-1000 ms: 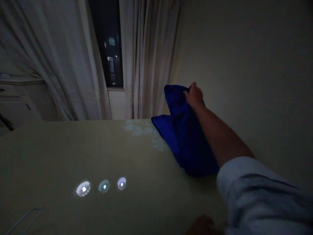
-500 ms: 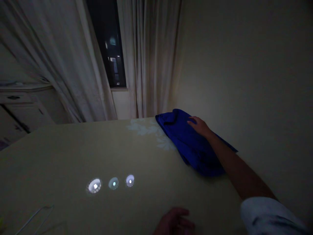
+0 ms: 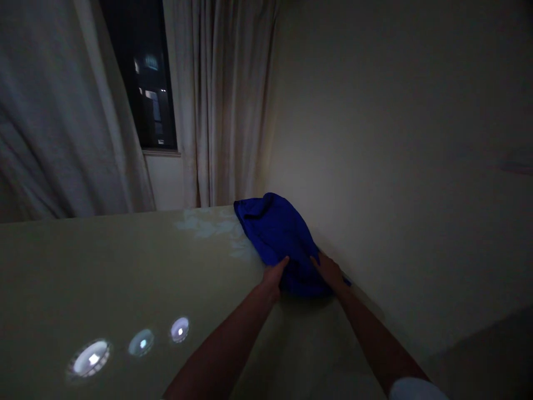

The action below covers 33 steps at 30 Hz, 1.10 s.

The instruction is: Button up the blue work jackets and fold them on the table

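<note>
A dark blue cloth (image 3: 278,228), bunched and folded in layers, lies at the far right of the table against the wall. I cannot make out whether it is a garment. On its near left edge is my left hand (image 3: 273,276), thumb on top and the other fingers hidden under the fabric. My right hand (image 3: 328,270) grips the right side close to the wall, its thumb also over the cloth. Both hands are closed on the fabric, a short gap apart.
The pale, glossy table (image 3: 125,266) reflects several round ceiling lights and has a leaf pattern (image 3: 208,222) near its far edge. A bare wall (image 3: 375,139) borders it on the right. Behind stand long curtains (image 3: 225,100) and a dark window (image 3: 144,78).
My left hand has come up from the bottom edge to the cloth. My right hand has drawn back from its top to its right side. The view has turned right.
</note>
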### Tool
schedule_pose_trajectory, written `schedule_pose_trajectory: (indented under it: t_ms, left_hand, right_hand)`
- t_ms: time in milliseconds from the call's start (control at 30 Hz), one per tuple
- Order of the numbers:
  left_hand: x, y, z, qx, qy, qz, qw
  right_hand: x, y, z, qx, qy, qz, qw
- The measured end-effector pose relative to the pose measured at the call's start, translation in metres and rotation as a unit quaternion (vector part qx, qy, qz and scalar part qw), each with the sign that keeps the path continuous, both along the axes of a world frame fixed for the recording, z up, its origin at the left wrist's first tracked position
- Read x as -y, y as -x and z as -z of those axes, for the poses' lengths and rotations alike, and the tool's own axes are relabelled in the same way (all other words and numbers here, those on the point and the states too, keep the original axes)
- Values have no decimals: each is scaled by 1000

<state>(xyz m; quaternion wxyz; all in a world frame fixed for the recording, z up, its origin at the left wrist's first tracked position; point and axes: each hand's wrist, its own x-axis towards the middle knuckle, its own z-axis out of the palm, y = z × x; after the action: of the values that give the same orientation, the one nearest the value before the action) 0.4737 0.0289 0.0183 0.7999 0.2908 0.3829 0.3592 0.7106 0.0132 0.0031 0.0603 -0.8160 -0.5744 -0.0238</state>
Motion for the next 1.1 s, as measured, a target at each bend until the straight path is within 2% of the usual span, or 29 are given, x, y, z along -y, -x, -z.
schedule_pose_trajectory:
  t_ms: [100, 200, 267, 333, 367, 400, 433, 467, 500, 533, 567, 633, 667, 700, 800, 833, 867, 933, 1000, 1100]
  left_hand:
    - [1, 32, -11, -74, 13, -26, 997]
    - [23, 104, -16, -106, 10, -10, 994]
    - [45, 171, -14, -118, 10, 18, 993]
    - [61, 251, -9, -143, -6, 89, 986]
    - [64, 293, -8, -174, -11, 101, 980]
    - [64, 335, -8, -221, -27, 79, 972]
    - [61, 374, -10, -292, -52, 44, 954]
    - [57, 406, -14, -377, -85, 38, 922]
    - [54, 431, -20, -462, -143, 28, 875]
    - [53, 445, -26, -550, -197, 0, 811]
    - [57, 449, -31, -619, -262, -23, 740]
    - [80, 425, -32, -697, -386, -74, 600]
    - [97, 401, -25, -693, -448, -60, 562]
    - [117, 373, -14, -678, -497, -49, 540]
    - [166, 293, 29, -631, -614, 57, 471]
    - [175, 277, 40, -635, -615, 69, 462]
    - [177, 267, 47, -636, -609, 90, 466]
    - [168, 270, 47, -644, -576, 121, 489]
    - [144, 294, 34, -647, -544, 154, 512]
    - [91, 349, 12, -659, -520, 178, 514]
  right_hand:
    - [29, 36, -10, 19, 6, -29, 999]
    - [80, 84, -5, 19, -1, -85, 996]
    - [127, 115, 8, -6, -9, -123, 992]
    - [174, 137, 25, -64, -30, -197, 978]
    - [194, 143, 33, -100, -39, -259, 960]
    - [210, 145, 39, -133, -43, -313, 939]
    - [221, 144, 43, -157, -55, -341, 925]
    - [224, 140, 44, -173, -72, -345, 920]
    - [221, 135, 42, -179, -93, -326, 924]
    - [212, 128, 38, -178, -116, -296, 931]
    - [197, 121, 33, -174, -133, -273, 937]
    - [156, 110, 22, -162, -139, -280, 936]
    - [133, 107, 17, -155, -129, -302, 932]
    - [111, 105, 13, -149, -115, -328, 926]
    - [57, 106, 7, -122, -73, -376, 916]
    - [45, 109, 6, -110, -64, -380, 916]
    - [36, 113, 6, -97, -56, -379, 919]
    - [24, 124, 4, -72, -43, -370, 925]
    - [15, 143, 1, -49, -37, -352, 934]
    - [-5, 189, -4, -11, -38, -314, 949]
